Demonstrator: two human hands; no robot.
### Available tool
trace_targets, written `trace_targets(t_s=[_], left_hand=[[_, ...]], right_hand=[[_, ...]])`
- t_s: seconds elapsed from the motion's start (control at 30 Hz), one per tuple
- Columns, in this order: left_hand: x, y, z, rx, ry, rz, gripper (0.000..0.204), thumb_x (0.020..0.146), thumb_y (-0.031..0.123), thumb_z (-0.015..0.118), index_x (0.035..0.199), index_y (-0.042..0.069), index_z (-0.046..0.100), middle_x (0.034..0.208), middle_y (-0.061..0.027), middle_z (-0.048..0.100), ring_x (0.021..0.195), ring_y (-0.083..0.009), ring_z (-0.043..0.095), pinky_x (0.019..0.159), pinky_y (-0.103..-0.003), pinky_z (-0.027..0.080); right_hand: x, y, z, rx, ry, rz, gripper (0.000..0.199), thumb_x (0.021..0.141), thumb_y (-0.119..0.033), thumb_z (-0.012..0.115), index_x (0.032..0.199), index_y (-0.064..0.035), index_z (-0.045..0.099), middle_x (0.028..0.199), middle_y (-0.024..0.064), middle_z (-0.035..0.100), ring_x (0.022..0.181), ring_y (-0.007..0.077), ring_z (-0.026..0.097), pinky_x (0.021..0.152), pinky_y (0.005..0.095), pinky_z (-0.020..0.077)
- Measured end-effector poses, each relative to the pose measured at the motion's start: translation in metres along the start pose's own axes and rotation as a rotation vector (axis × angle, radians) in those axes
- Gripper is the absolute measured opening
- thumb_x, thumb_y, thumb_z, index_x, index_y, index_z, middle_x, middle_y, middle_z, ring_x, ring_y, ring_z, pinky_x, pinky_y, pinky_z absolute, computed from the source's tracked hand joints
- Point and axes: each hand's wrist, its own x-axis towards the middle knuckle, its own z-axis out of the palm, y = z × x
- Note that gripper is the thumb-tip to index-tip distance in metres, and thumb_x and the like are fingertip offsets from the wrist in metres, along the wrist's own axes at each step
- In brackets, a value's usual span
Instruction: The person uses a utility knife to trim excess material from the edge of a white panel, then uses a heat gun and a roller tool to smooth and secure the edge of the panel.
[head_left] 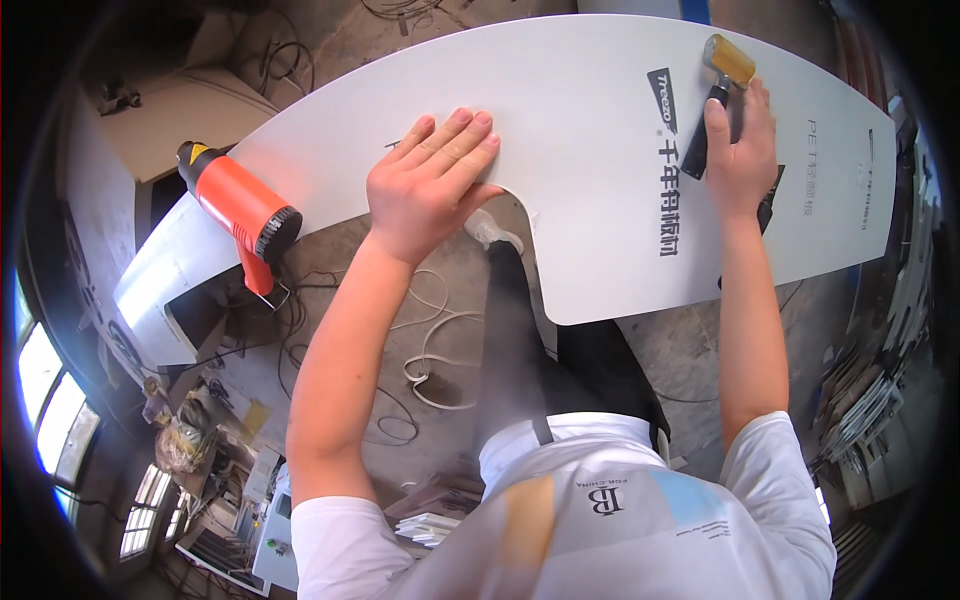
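A large white curved panel (560,110) with dark printing lies in front of me, its near edge cut in an arc. My left hand (430,180) rests flat on the panel beside that cut edge, fingers spread and holding nothing. Farther right, my right hand (740,150) grips the black handle of a small roller (728,62) whose tan cylinder presses on the panel near the far edge.
An orange and black heat gun (240,205) lies on the panel's left end, nozzle toward me. White and dark cables (430,350) trail over the dusty concrete floor below. Cardboard (170,110) sits at the far left, and stacked boards (860,400) stand at the right.
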Motion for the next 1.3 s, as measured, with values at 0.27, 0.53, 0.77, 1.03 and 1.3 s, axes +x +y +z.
trace_targets(t_s=[0.27, 0.53, 0.77, 1.03, 1.3], left_hand=[[0.000, 0.001, 0.001, 0.073, 0.023, 0.036, 0.039, 0.089, 0.049, 0.075, 0.111, 0.017, 0.079, 0.123, -0.0009, 0.076, 0.123, -0.0168, 0.069, 0.109, -0.039, 0.052], [-0.001, 0.002, 0.001, -0.010, 0.020, -0.004, 0.046, 0.080, 0.045, 0.084, 0.112, 0.013, 0.079, 0.125, -0.0044, 0.075, 0.125, -0.0199, 0.068, 0.109, -0.040, 0.051], [-0.003, 0.001, 0.004, 0.047, 0.054, 0.050, 0.047, 0.081, 0.049, 0.083, 0.111, 0.012, 0.079, 0.125, -0.0047, 0.075, 0.124, -0.0202, 0.068, 0.110, -0.041, 0.050], [-0.005, 0.009, 0.007, 0.069, 0.065, 0.002, 0.050, 0.084, 0.056, 0.077, 0.110, 0.013, 0.078, 0.124, -0.0038, 0.076, 0.124, -0.0191, 0.068, 0.111, -0.041, 0.049], [-0.002, -0.001, 0.003, 0.086, 0.064, 0.091, 0.043, 0.087, 0.052, 0.076, 0.106, 0.013, 0.079, 0.120, -0.0027, 0.077, 0.123, -0.0174, 0.069, 0.109, -0.040, 0.051]], right_hand=[[0.002, -0.009, -0.005, 0.039, -0.003, 0.024, 0.073, 0.098, -0.053, 0.061, 0.144, 0.0028, 0.055, 0.156, 0.0201, 0.051, 0.150, 0.0337, 0.042, 0.125, 0.0458, 0.0283], [-0.001, -0.004, -0.001, -0.031, -0.030, -0.016, 0.075, 0.099, -0.055, 0.058, 0.146, 0.0036, 0.052, 0.156, 0.0205, 0.050, 0.150, 0.0332, 0.042, 0.126, 0.0457, 0.0268], [0.002, -0.006, -0.005, -0.006, -0.019, -0.015, 0.076, 0.099, -0.056, 0.058, 0.147, 0.0035, 0.052, 0.157, 0.0201, 0.050, 0.150, 0.0323, 0.041, 0.127, 0.0452, 0.0260], [0.001, -0.007, -0.003, -0.016, -0.049, -0.001, 0.076, 0.100, -0.056, 0.057, 0.148, 0.0032, 0.051, 0.157, 0.0196, 0.049, 0.151, 0.0327, 0.041, 0.127, 0.0451, 0.0255], [0.002, -0.010, -0.006, 0.010, -0.054, 0.024, 0.077, 0.099, -0.056, 0.056, 0.147, 0.0043, 0.051, 0.158, 0.0199, 0.048, 0.151, 0.0329, 0.040, 0.127, 0.0454, 0.0251]])
